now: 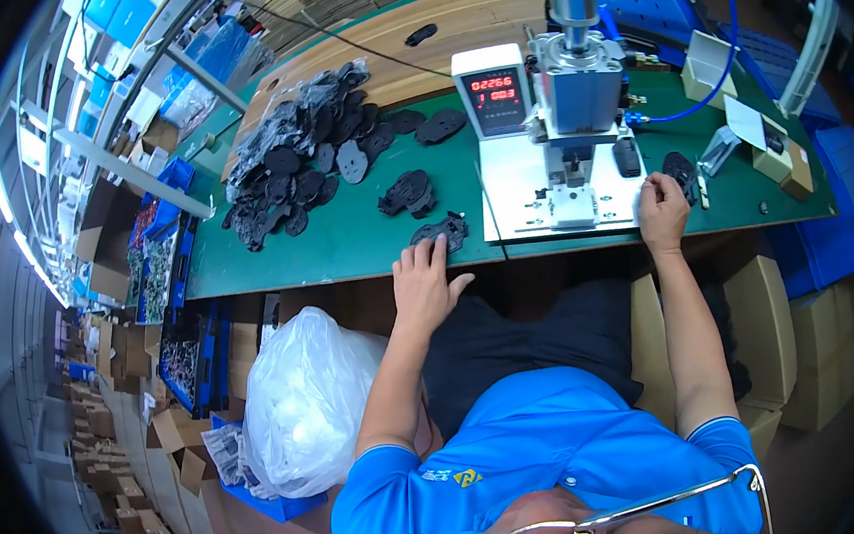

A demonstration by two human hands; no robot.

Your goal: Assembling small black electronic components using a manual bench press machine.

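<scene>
On the green tabletop (348,251), near its front edge, my left hand (423,287) rests with fingers stretched out. Its fingertips touch a flat, dark, sole-shaped piece (454,229). My right hand (663,215) is closed, fingers curled, by the right edge of the white base plate (514,212) of a bench press (581,93); what its fingers hold, if anything, is hidden. Just beyond that hand lies a dark oval piece (678,166). Another small black piece (626,158) sits on the plate's right side. A few similar dark pieces (409,193) lie stacked beyond my left hand.
A large heap of dark flat pieces (290,156) covers the table's left. A counter box (495,102) with a lit red display stands left of the press. Small open cartons (708,68) sit at the right. A stuffed clear plastic bag (301,398) stands below the front edge.
</scene>
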